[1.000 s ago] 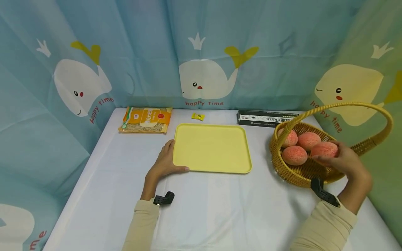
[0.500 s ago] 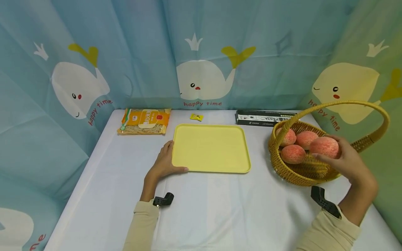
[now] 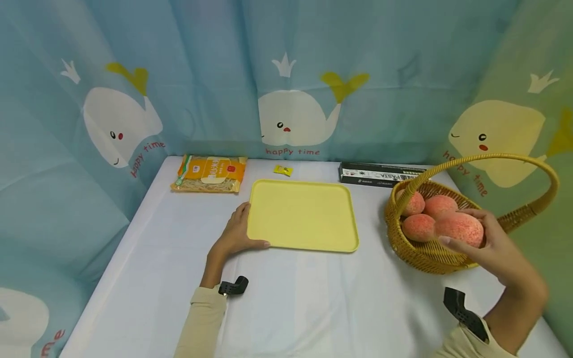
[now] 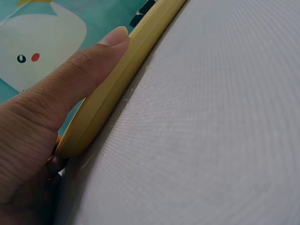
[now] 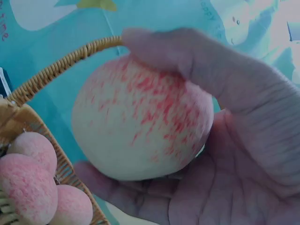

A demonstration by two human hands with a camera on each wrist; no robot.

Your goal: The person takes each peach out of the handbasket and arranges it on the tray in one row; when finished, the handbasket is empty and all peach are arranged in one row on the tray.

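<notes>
My right hand (image 3: 497, 243) grips a pink speckled peach (image 3: 460, 229) between thumb and fingers, held above the front right of a wicker basket (image 3: 436, 261). Close up in the right wrist view, the peach (image 5: 140, 117) shows a pale underside and red flecks. Three more peaches (image 3: 418, 227) lie inside the basket. My left hand (image 3: 235, 231) holds the near left corner of a yellow tray (image 3: 302, 216), the thumb along its front edge and the fingers at its left side. In the left wrist view the thumb presses the tray's outer wall (image 4: 105, 98); the other fingers are mostly hidden.
Behind the tray lie an orange noodle packet (image 3: 210, 174), a small yellow wrapped packet (image 3: 283, 170) and a black pasta box (image 3: 376, 175). The tall basket handle (image 3: 488, 156) arches over the basket. A whale-print curtain (image 3: 295, 119) borders the white table.
The right hand has lifted the peach up from among the others in the basket and drawn it slightly toward the person. The left hand stays at the tray's corner.
</notes>
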